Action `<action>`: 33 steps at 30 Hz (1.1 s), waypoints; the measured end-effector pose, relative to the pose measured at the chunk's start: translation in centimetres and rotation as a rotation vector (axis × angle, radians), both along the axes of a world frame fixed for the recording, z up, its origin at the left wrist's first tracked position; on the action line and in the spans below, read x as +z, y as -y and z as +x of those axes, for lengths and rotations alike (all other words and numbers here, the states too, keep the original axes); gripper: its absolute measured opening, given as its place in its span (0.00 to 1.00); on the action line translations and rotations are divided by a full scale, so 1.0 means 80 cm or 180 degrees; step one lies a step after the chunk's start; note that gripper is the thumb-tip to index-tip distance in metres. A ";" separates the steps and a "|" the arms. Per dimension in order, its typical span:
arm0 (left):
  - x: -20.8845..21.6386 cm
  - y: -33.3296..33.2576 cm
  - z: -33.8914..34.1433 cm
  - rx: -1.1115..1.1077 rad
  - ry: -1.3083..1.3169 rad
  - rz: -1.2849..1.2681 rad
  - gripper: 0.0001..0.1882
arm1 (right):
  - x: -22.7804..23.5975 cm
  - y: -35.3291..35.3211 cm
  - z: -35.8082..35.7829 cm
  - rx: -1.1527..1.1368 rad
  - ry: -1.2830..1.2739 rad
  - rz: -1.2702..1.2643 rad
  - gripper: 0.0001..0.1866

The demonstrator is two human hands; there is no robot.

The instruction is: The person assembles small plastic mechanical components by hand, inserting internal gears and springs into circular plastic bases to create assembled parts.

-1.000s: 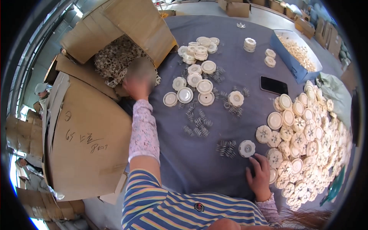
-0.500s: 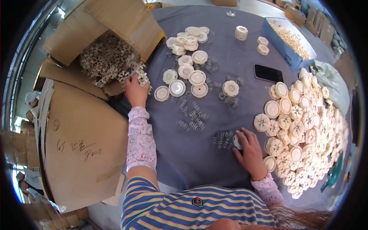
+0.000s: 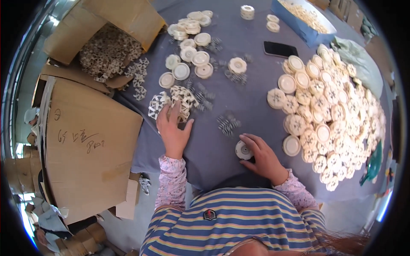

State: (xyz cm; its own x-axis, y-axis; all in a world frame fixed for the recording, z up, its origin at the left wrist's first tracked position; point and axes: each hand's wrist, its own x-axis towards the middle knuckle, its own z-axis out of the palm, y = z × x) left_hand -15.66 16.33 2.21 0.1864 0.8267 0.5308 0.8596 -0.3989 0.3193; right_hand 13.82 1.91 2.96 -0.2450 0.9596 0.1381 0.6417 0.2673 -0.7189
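Note:
My left hand (image 3: 173,132) rests palm down at the near edge of a small heap of white plastic clip-like pieces (image 3: 186,100), its fingers apart and touching them. My right hand (image 3: 264,158) grips a white round disc (image 3: 243,150) between thumb and fingers, low over the grey cloth. Just beyond that disc lies a bunch of dark coil springs (image 3: 228,124). More springs (image 3: 206,96) are scattered beside the white pieces. Farther off, several cream round caps (image 3: 181,71) lie on the cloth, some stacked.
An open cardboard box (image 3: 96,128) with more white pieces (image 3: 109,53) stands at the left. A large pile of cream round parts (image 3: 329,115) covers the right side. Beyond are a phone (image 3: 279,49), a blue box of small parts (image 3: 305,21) and a plastic bag (image 3: 358,64).
My left hand has come from the box to the cloth nearer me, where a heap of white pieces now lies. My right hand remains at the disc. The whole view has shifted.

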 end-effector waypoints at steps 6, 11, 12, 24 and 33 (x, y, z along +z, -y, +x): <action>-0.013 0.054 0.005 -0.0546 0.0430 -0.0137 0.26 | 0.003 0.024 0.020 0.0020 -0.0370 -0.0188 0.39; -0.020 0.111 0.041 -0.1156 0.0889 0.0058 0.15 | 0.002 0.018 0.028 -0.0278 -0.0185 0.0181 0.35; -0.020 0.121 0.051 -0.1306 0.0986 0.0001 0.15 | 0.016 0.011 0.020 -0.0283 -0.0484 0.0124 0.35; -0.013 0.105 0.062 -0.0760 0.1010 -0.0121 0.18 | 0.024 -0.031 0.027 -0.0467 -0.0643 0.0061 0.16; -0.017 0.140 0.041 -0.0230 0.1253 0.0042 0.12 | 0.006 -0.062 -0.073 0.0465 0.0404 0.1283 0.17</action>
